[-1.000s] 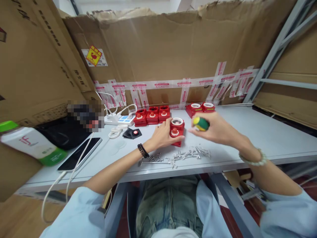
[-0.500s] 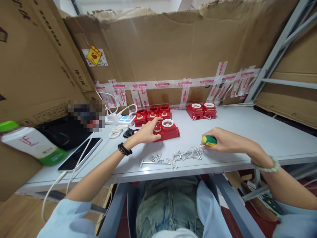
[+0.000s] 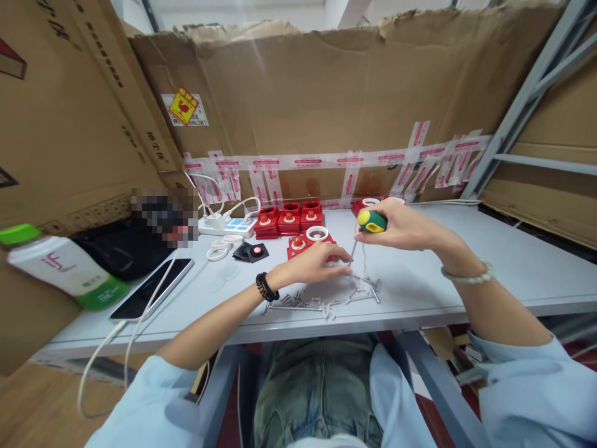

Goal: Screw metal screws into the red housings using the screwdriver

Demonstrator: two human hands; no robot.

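Note:
My right hand (image 3: 401, 227) is closed round the green and yellow handle of a screwdriver (image 3: 370, 221), which points down with its tip above a heap of metal screws (image 3: 345, 292) on the grey table (image 3: 489, 261). My left hand (image 3: 314, 264) reaches to the screwdriver's tip, fingers pinched there; what they hold is too small to make out. Just behind my left hand lies a red button box (image 3: 308, 242) with a white ring and a red knob.
Three red boxes (image 3: 289, 219) stand in a row at the back, two more behind my right hand. A black plate with a red button (image 3: 252, 251), white rings (image 3: 219, 249), a power strip (image 3: 228, 225), a phone (image 3: 149, 289) and a bottle (image 3: 60, 267) lie left. Cardboard walls surround the table.
My right hand rose from the screw heap with the screwdriver and turned it upright. My left hand left the red box and came to the screwdriver's tip.

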